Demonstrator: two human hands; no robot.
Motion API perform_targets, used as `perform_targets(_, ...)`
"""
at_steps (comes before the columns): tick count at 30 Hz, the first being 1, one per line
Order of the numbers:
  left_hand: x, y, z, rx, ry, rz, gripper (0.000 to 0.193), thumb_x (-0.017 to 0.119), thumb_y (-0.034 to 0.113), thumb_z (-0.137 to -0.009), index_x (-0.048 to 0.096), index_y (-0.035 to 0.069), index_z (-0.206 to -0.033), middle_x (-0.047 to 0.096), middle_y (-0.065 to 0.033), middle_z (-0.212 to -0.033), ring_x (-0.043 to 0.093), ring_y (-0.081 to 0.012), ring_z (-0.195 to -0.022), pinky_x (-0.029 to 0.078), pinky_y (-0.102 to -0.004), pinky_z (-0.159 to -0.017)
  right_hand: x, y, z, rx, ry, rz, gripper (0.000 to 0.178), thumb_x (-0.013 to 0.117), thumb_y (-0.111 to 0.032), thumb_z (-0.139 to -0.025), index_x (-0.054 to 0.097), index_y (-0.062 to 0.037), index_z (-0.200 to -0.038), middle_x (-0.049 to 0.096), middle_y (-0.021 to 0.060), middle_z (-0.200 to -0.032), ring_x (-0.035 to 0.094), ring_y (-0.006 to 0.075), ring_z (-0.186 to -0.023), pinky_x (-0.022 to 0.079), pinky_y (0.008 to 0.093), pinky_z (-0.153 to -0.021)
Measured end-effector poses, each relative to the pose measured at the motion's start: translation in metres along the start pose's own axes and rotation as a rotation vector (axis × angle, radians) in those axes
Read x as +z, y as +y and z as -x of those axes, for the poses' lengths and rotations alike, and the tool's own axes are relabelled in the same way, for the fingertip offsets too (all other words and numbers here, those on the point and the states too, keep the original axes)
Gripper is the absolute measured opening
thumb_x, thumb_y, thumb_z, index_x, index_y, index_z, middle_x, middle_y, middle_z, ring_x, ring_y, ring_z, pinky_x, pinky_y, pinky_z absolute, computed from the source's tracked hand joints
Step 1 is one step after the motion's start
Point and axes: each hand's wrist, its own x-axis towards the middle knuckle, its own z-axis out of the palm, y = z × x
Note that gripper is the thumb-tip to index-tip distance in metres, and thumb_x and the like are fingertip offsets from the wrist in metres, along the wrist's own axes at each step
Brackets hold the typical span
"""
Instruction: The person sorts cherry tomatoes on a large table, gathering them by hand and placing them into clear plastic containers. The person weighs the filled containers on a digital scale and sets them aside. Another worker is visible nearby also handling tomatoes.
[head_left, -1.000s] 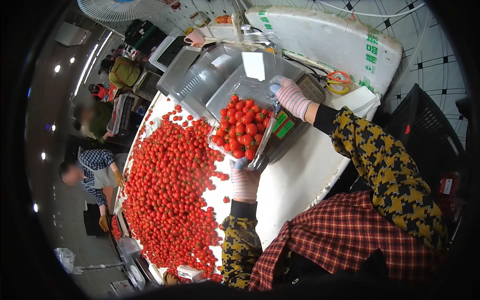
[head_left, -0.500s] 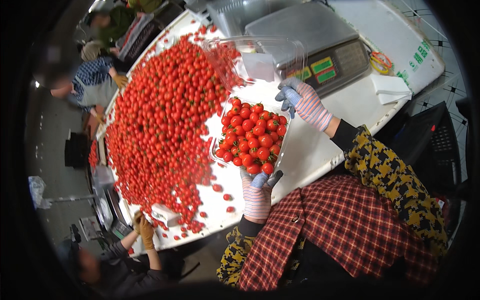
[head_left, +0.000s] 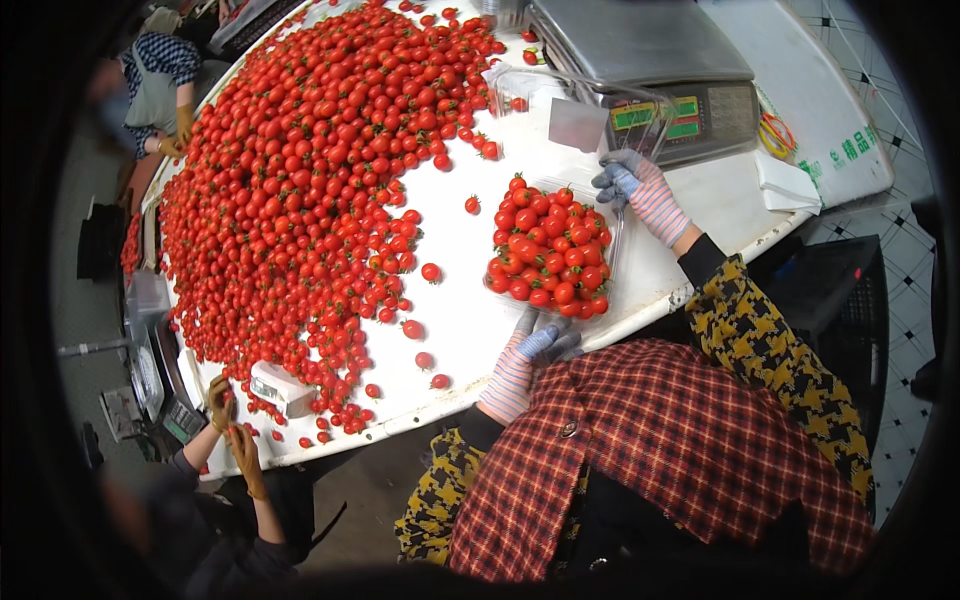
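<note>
A clear plastic clamshell box (head_left: pixel 618 262) full of red cherry tomatoes (head_left: pixel 550 245) stands on the white table close to me, its lid (head_left: pixel 525 108) folded back away from me. My right hand (head_left: pixel 645 192), in a striped glove with grey fingertips, curls its fingers at the box's far right corner, beside the lid's hinge. At the near edge of the box is my left hand (head_left: pixel 528 362), gloved alike, thumb and fingers apart. Whether its fingertips touch the box I cannot tell. A large heap of loose cherry tomatoes (head_left: pixel 300 170) spreads to the left.
Behind the lid stands a scale (head_left: pixel 640 45) with lit green displays. Coloured rubber bands (head_left: pixel 775 135) and a white folded stack (head_left: pixel 788 183) lie right of it, near a white foam box (head_left: pixel 840 150). Co-workers' gloved hands (head_left: pixel 240 440) are at the left table edge, near a small white box (head_left: pixel 282 388).
The view has shifted, so the heap appears further left and the box further right. Both my hands stay by the filled box; the left one now sits slightly lower beside its near edge.
</note>
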Motion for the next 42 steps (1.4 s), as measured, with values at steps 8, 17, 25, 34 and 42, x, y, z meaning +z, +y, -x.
perform_targets(8,-0.058,0.060,-0.015,0.534,0.398,-1.088,0.017,0.058,0.006,-0.087,0.063,0.000,-0.103,0.065,-0.0077,-0.094,0.060,-0.0164,-0.080,0.049,-0.0276,-0.075,-0.029,-0.011,-0.006,-0.092,-0.027,0.080,0.018,0.054,-0.017,-0.096,0.061,-0.0076,-0.110,0.067,0.0027,-0.090,0.066,0.0122,-0.075,0.050,0.0234,-0.058)
perform_targets(17,-0.052,0.092,-0.105,0.748,0.466,-2.340,0.047,0.057,0.023,-0.082,0.053,0.015,-0.128,0.050,-0.0126,-0.133,0.039,-0.0423,-0.128,0.022,-0.0585,-0.108,-0.040,-0.020,-0.001,-0.113,-0.099,0.042,0.018,0.055,-0.012,-0.095,0.062,-0.0065,-0.110,0.066,0.0055,-0.093,0.064,0.0126,-0.084,0.053,0.0250,-0.071)
perform_targets(25,-0.051,0.118,-0.079,0.836,0.583,-1.466,0.045,0.050,0.035,-0.092,0.055,0.008,-0.128,0.054,-0.0165,-0.129,0.049,-0.0346,-0.119,0.039,-0.0394,-0.097,-0.004,-0.043,-0.034,0.136,-0.358,-0.370,0.030,0.059,-0.010,-0.090,0.060,-0.0103,-0.120,0.064,0.0086,-0.109,0.063,0.0134,-0.096,0.053,0.0227,-0.078)
perform_targets(34,-0.004,0.102,-0.056,0.271,0.198,-0.729,0.079,0.062,0.037,-0.088,0.022,0.003,-0.147,0.051,-0.0173,-0.125,0.057,-0.0204,-0.099,0.049,-0.0313,-0.079,-0.013,-0.079,0.058,-0.362,-0.326,0.952,0.066,0.048,0.008,-0.077,0.051,-0.0265,-0.133,0.045,0.0121,-0.141,0.043,0.0334,-0.129,0.033,0.0406,-0.111)
perform_targets(42,0.002,0.069,-0.047,0.176,0.328,-0.587,0.071,0.071,0.015,-0.082,0.034,0.001,-0.141,0.052,-0.0017,-0.079,0.057,-0.0108,-0.065,0.053,-0.0266,-0.055,0.001,-0.031,0.122,0.552,-0.021,-0.069,0.043,0.060,-0.019,-0.091,0.047,0.0076,-0.122,0.060,0.0141,-0.094,0.063,0.0184,-0.083,0.058,0.0325,-0.075)
